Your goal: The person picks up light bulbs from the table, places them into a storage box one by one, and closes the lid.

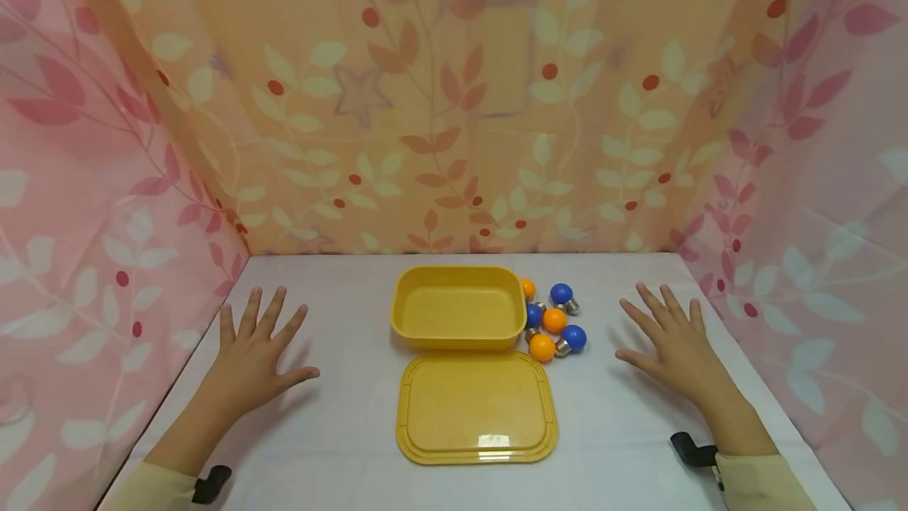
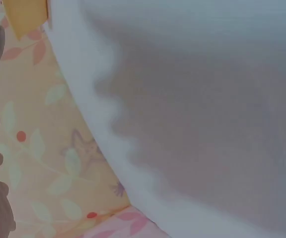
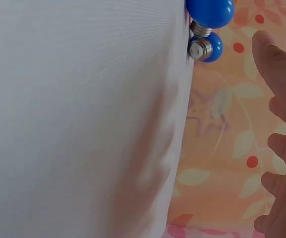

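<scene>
My left hand (image 1: 250, 363) is held with fingers spread at the left of the table, holding nothing. On the right side, my right hand (image 1: 674, 349) is likewise spread and holds nothing; the light bulbs are the things nearest to it. A yellow rectangular box (image 1: 458, 344) stands uncovered at the middle back. In front of it lies a flat yellow lid (image 1: 475, 408). Several small bulbs with metal screw bases lie in a cluster against the box's right side, some orange (image 1: 542, 348), some blue (image 1: 574, 337). Two blue bulbs (image 3: 210, 11) also show in the right wrist view.
A white cloth (image 1: 340, 432) covers the table. Patterned fabric walls enclose it: an orange one (image 1: 440, 101) behind and pink ones at the left (image 1: 92, 203) and right (image 1: 816, 203). Each wrist wears a black camera mount, the left one (image 1: 212, 486) near the front edge.
</scene>
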Demonstrator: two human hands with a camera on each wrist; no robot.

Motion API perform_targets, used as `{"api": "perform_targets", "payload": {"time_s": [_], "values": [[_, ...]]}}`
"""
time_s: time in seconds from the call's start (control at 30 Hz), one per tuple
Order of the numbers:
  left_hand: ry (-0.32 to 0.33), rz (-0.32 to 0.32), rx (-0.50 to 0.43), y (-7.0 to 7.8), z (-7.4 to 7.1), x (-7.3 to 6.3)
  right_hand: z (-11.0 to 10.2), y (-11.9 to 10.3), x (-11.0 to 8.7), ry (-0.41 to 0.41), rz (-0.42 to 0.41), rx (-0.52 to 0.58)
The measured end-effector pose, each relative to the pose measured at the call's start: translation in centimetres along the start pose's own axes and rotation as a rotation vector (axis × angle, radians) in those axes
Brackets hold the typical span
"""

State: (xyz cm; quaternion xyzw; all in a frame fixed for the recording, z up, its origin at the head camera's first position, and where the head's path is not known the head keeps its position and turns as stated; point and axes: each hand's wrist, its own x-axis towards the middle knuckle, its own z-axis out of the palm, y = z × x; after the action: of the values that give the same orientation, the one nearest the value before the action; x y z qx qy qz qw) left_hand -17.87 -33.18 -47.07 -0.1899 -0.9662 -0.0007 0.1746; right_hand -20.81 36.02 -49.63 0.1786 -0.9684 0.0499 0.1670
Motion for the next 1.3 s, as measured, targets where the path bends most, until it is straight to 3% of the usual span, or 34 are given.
{"api": "perform_targets", "payload": {"time_s": [0.2, 0.53, 0.8, 0.97, 1.2, 1.3], "values": [[0.019, -0.014, -0.034, 0.9, -0.1, 1.0, 0.0, -0.7, 0.6, 0.014, -0.024, 0.032], [-0.033, -0.091, -0.164, 2.7, 1.3, 2.8, 0.6, -1.5, 0.8, 0.067, -0.023, 0.125], [-0.007, -0.113, -0.284, 3.4, 2.0, 4.0, 1.0, -2.4, 1.1, 0.086, 0.027, 0.234], [-0.008, -0.121, -0.434, 4.0, 2.7, 5.0, 0.9, -2.8, 1.3, 0.069, 0.072, 0.383], [-0.138, -0.237, -0.776, 5.8, 2.5, 7.5, 1.4, -3.1, 1.6, -0.006, 0.164, 0.646], [-0.164, -0.268, -0.865, 6.7, 2.4, 8.3, 1.8, -3.3, 1.4, -0.048, 0.211, 0.723]]}}
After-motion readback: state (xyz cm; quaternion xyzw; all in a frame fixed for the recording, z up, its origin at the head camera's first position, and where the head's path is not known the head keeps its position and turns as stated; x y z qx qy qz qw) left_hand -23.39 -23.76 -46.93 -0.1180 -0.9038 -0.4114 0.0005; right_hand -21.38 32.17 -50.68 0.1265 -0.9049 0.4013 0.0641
